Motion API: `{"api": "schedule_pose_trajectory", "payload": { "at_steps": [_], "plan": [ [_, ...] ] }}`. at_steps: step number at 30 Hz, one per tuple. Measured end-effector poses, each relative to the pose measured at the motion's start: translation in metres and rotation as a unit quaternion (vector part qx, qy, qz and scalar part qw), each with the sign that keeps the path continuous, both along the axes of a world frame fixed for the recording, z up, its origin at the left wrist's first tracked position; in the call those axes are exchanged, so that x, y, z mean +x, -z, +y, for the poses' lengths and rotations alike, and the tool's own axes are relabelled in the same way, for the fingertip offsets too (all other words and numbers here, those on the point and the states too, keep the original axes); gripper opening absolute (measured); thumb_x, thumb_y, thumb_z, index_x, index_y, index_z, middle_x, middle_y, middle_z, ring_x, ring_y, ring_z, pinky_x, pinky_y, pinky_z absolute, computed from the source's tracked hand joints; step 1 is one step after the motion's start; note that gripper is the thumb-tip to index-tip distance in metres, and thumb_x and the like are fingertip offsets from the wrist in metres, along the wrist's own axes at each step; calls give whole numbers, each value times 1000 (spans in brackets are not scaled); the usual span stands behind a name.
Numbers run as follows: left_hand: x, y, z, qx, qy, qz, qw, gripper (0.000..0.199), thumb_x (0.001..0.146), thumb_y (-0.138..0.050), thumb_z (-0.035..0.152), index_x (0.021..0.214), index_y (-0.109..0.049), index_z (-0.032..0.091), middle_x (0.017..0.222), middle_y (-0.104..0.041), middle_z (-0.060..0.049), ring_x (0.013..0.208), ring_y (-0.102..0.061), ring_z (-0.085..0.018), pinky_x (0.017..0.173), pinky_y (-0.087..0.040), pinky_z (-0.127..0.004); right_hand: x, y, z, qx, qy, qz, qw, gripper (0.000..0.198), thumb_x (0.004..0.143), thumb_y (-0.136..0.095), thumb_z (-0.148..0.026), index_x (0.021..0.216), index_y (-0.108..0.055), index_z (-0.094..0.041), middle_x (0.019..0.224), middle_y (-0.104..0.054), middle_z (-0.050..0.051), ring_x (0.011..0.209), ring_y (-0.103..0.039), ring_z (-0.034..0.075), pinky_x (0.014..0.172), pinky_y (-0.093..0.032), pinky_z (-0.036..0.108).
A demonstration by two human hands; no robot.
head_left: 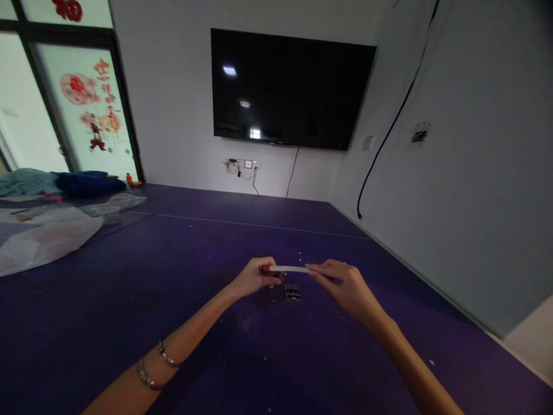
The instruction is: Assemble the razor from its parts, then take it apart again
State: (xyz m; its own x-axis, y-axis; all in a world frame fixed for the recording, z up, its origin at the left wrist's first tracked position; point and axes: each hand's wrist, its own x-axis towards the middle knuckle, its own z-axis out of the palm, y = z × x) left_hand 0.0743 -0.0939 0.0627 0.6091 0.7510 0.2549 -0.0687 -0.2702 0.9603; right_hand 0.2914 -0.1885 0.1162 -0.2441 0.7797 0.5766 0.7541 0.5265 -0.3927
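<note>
A thin white strip (289, 269) is stretched nearly level between my two hands, above the purple surface. My left hand (254, 276) is closed around its left end. Small dark and shiny bits show by those fingertips, too small to make out. At the strip's right end, my right hand (341, 279) pinches it between thumb and fingers. A small clear packet (292, 292) with dark contents lies on the surface just below the strip. Two bracelets (149, 373) circle my left forearm.
Clear plastic sheeting (56, 236) and a dark blue cloth bundle (88, 183) lie at the left. A black cable (386, 138) hangs down the right wall. A large television (291, 89) is on the far wall. White specks dot the purple surface (207, 357).
</note>
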Motion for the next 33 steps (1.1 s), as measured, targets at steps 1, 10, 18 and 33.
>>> {"api": "schedule_pose_trajectory", "payload": {
  "at_steps": [1, 10, 18, 33],
  "plan": [
    [0, 0, 0, 2, -1, 2, 1000, 24, 59, -74, 20, 68, -53, 13, 71, -66, -2, 61, -59, -11, 59, -45, -24, 0, 0, 0, 4, 1, -6, 1000, 26, 85, -50, -38, 98, -69, -26, 80, -66, 4, 70, -59, 16, 66, -45, 28],
    [-2, 2, 1, 7, -6, -6, 1000, 25, 60, -74, 20, 67, -51, 13, 71, -66, -2, 62, -59, -11, 60, -45, -24, 5, 1, 2, 14, 7, -10, 1000, 24, 84, -52, -36, 100, -68, -27, 81, -66, 3, 73, -60, 15, 68, -45, 28],
    [-2, 0, 1, 16, -10, -8, 1000, 25, 60, -74, 20, 66, -52, 13, 66, -64, -1, 62, -60, -12, 60, -45, -24, 7, 2, 5, 14, 13, 10, 1000, 24, 84, -52, -36, 98, -69, -25, 80, -67, 4, 68, -60, 15, 66, -46, 28],
    [-2, -3, -4, 0, -13, -8, 1000, 23, 59, -74, 19, 67, -53, 13, 70, -66, -2, 65, -61, -12, 63, -46, -25, 3, 1, 4, -1, -11, 19, 1000, 26, 83, -52, -38, 97, -69, -25, 77, -67, 4, 66, -59, 14, 63, -45, 26]
  ]
}}
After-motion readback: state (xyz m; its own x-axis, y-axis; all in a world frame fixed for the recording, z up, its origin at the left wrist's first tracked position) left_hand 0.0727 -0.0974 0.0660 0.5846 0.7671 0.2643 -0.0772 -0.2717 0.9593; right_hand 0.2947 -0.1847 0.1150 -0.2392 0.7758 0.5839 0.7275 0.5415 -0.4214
